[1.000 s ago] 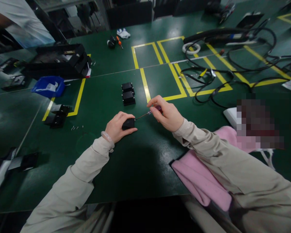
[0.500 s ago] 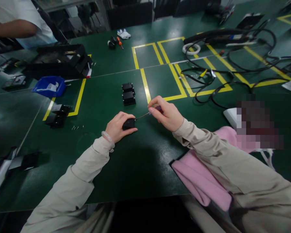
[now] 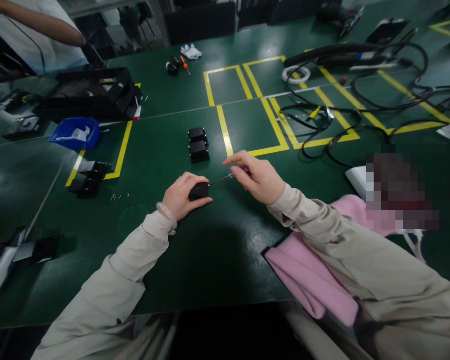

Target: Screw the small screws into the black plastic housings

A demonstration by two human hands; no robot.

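My left hand (image 3: 182, 196) is closed around a small black block (image 3: 199, 191) on the green table. In my right hand (image 3: 258, 178) is a screwdriver (image 3: 225, 178) with a dark reddish handle, gripped mainly by thumb and fingers while the index finger is stretched forward. The shaft points left, and its tip meets the right side of the block, where a small screw head seems to sit. Just beyond lie black blocks (image 3: 199, 150) in a short row, with shiny screws at their sides. Several loose small screws (image 3: 119, 197) are scattered to the left.
More black parts (image 3: 88, 185) and a blue bin (image 3: 76, 134) stand at the left. Behind them is a black tray (image 3: 93, 90), near another person's arm (image 3: 45, 22). Black cables (image 3: 333, 110) sprawl at the right. A pink cloth (image 3: 311, 280) lies under my right forearm.
My right index finger has stretched out further along the screwdriver, and its handle has shifted slightly in the grip. The other person's arm has moved up and right. My left hand stays still.
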